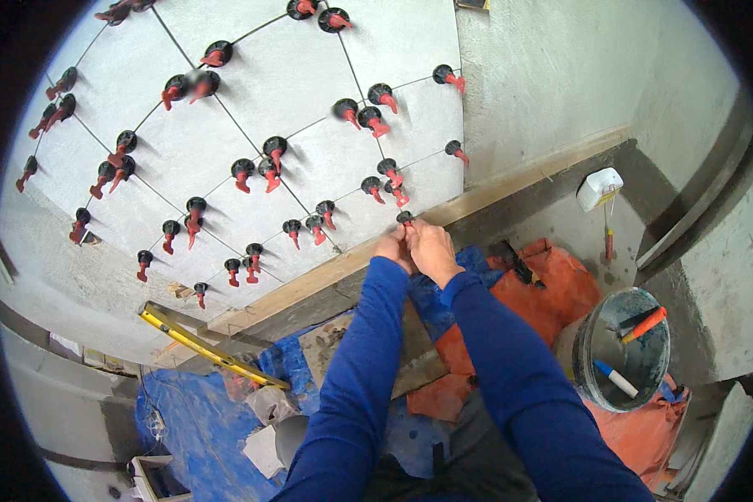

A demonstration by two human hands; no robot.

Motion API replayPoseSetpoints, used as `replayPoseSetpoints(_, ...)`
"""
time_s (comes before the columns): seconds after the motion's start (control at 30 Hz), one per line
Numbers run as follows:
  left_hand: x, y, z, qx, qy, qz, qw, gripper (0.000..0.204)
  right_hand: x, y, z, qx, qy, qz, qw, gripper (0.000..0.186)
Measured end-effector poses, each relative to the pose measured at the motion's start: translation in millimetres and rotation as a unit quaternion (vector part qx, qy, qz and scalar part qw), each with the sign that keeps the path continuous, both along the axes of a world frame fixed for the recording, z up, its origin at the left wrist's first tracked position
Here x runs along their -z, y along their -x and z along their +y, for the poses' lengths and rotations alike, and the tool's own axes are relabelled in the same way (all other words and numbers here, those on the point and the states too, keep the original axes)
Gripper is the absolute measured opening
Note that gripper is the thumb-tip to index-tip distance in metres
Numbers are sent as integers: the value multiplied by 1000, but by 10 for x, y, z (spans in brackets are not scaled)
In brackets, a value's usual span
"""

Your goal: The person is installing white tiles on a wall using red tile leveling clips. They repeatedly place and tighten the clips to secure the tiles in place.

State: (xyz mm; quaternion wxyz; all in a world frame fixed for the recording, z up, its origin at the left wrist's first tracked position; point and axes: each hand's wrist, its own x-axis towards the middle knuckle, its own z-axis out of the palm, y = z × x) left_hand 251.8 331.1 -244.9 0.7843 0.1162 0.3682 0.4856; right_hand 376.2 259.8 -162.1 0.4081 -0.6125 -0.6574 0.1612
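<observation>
Both my hands meet low on the tiled wall, just above a long wooden batten [343, 265]. Between their fingertips is a tile leveling clip [404, 217] with a black round base and a red handle, set near the bottom edge of a large pale tile [427, 180]. My left hand [396, 248] pinches from the left, its fingers partly hidden. My right hand [432, 248] has its fingers closed round the red handle. Several more such clips, like the one above my hands [390, 170], sit along the tile joints.
A yellow spirit level [213, 350] leans at the left. On the floor lie blue sheeting [201, 410] and orange sheeting [544, 289]. A bucket [571, 351] at the right holds an orange-handled tool [644, 325] and a marker [617, 379]. A white box-shaped thing [599, 187] stands farther back.
</observation>
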Motion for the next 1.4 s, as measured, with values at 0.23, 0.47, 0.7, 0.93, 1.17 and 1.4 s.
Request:
replayPoseSetpoints(0.23, -385, -185, -143, -154, -136, 468, 860, 44, 9, -10, 28, -2, 43, 5, 999, 26)
replayPoseSetpoints(0.47, -502, 68, -143, 51, -84, 395, 913, 39, 59, -37, 50, -30, 53, 85, 994, 26)
replayPoseSetpoints(0.7, -582, -88, -331, -82, -189, 521, 829, 60, 120, -36, 68, -21, 23, 65, 997, 24)
replayPoseSetpoints(0.93, -191, -63, 4, -18, -129, 471, 873, 60, 126, -15, 59, -19, 2, 70, 997, 23)
replayPoseSetpoints(1.17, -1014, 518, -940, 127, -248, 580, 766, 35, 111, 27, 34, -2, 31, 63, 998, 27)
replayPoseSetpoints(1.4, -2021, 775, -2707, 175, -247, 352, 886, 32, 192, 62, 106, -34, 102, 296, 949, 28)
